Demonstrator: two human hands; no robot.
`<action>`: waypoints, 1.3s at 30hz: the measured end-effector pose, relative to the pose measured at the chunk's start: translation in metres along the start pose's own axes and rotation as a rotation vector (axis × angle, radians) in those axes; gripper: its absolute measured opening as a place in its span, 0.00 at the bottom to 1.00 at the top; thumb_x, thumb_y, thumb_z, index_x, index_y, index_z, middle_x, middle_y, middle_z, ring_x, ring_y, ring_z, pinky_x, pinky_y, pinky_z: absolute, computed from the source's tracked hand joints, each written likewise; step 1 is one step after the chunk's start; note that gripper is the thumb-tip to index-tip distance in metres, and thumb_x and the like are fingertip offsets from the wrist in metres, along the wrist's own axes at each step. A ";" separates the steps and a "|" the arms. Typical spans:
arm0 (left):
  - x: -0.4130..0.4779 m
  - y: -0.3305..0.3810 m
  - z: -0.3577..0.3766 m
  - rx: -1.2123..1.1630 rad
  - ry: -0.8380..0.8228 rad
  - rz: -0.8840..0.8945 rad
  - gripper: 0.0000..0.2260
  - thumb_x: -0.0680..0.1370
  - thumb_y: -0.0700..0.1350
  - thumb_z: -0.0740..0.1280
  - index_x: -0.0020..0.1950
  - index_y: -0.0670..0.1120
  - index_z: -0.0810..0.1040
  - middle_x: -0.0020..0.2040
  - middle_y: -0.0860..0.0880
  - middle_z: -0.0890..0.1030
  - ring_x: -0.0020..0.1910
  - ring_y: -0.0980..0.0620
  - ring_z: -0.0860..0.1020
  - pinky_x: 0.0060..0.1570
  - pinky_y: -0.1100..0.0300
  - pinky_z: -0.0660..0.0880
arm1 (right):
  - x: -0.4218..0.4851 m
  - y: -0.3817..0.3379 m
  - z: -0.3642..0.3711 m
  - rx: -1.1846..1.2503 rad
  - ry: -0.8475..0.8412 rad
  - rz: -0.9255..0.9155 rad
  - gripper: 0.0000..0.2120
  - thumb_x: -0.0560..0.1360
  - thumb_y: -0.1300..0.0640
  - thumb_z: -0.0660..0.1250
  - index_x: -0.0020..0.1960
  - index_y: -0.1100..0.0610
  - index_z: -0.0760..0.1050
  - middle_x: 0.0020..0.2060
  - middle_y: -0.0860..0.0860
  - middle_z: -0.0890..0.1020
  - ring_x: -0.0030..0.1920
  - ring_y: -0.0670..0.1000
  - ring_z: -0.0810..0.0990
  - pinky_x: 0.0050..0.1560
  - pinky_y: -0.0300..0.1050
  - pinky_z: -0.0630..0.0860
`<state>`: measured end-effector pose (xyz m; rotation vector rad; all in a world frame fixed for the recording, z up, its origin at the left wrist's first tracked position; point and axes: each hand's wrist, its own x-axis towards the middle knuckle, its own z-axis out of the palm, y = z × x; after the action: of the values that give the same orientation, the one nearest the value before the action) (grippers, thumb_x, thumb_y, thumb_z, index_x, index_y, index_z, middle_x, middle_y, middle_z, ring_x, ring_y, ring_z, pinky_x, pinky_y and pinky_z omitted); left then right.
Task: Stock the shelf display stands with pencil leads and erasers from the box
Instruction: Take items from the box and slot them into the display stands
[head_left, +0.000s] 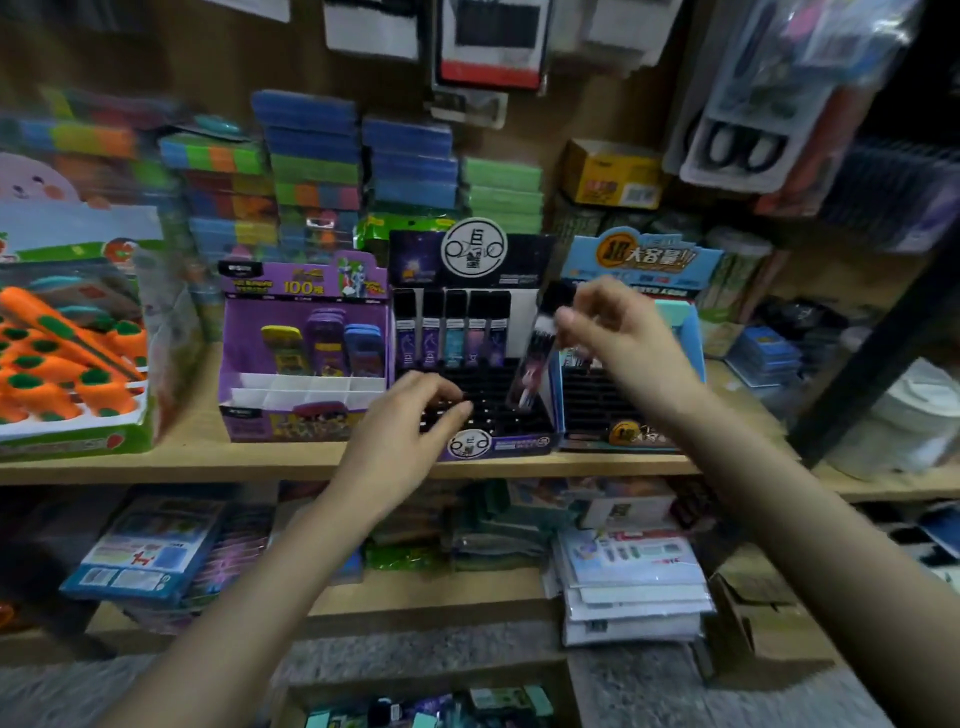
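Head view of a wooden shelf (208, 460), with the black display stand (519, 442) at centre as landmark. The right hand (618, 332) is raised over the stand's right side. Its grip is clamped, thumb and fingertips, on the upper end of one pencil lead tube (535, 358). The tube hangs tilted, its lower end just above the stand's slot grid. The left hand (400, 431) lies on the front left of that grid with its grip slack, the fingers loosely bent and their tips touching the slots. Five lead tubes (452, 332) stand upright side by side in the stand's back row.

Touching the stand's left side is a purple display stand (306, 422) holding three erasers (322, 348) at its rear. Just beside the black stand's right side is a blue display stand (641, 260), partly hidden by the right hand. Far left of the stand sits a tray of orange carrot-shaped items (62, 364). Well below the stand, at the lower frame edge, an open box (426, 709) holds teal and purple packets, too blurred to identify.
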<state>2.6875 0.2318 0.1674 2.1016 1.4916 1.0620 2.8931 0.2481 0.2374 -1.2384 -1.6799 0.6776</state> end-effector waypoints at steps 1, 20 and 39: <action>0.006 -0.003 0.005 0.033 -0.029 0.017 0.10 0.78 0.49 0.65 0.56 0.46 0.78 0.55 0.50 0.77 0.55 0.53 0.75 0.55 0.56 0.72 | 0.012 0.005 -0.009 -0.014 0.072 -0.016 0.08 0.78 0.61 0.64 0.41 0.52 0.70 0.39 0.54 0.78 0.38 0.45 0.79 0.40 0.36 0.73; 0.015 -0.031 0.043 0.407 -0.184 0.122 0.21 0.80 0.59 0.54 0.69 0.52 0.70 0.71 0.54 0.69 0.69 0.55 0.66 0.65 0.56 0.64 | 0.066 0.073 0.015 -0.404 -0.049 -0.211 0.03 0.77 0.57 0.65 0.51 0.53 0.73 0.45 0.49 0.76 0.48 0.47 0.73 0.46 0.36 0.67; 0.014 -0.034 0.039 0.414 -0.191 0.166 0.22 0.79 0.59 0.54 0.71 0.52 0.68 0.73 0.53 0.66 0.71 0.55 0.63 0.67 0.57 0.63 | 0.079 0.070 0.031 -0.901 0.071 -0.331 0.13 0.77 0.58 0.64 0.60 0.61 0.74 0.53 0.57 0.75 0.54 0.59 0.71 0.53 0.50 0.67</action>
<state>2.6965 0.2623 0.1248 2.5625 1.5668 0.6140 2.8895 0.3484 0.1926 -1.4782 -2.1397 -0.3839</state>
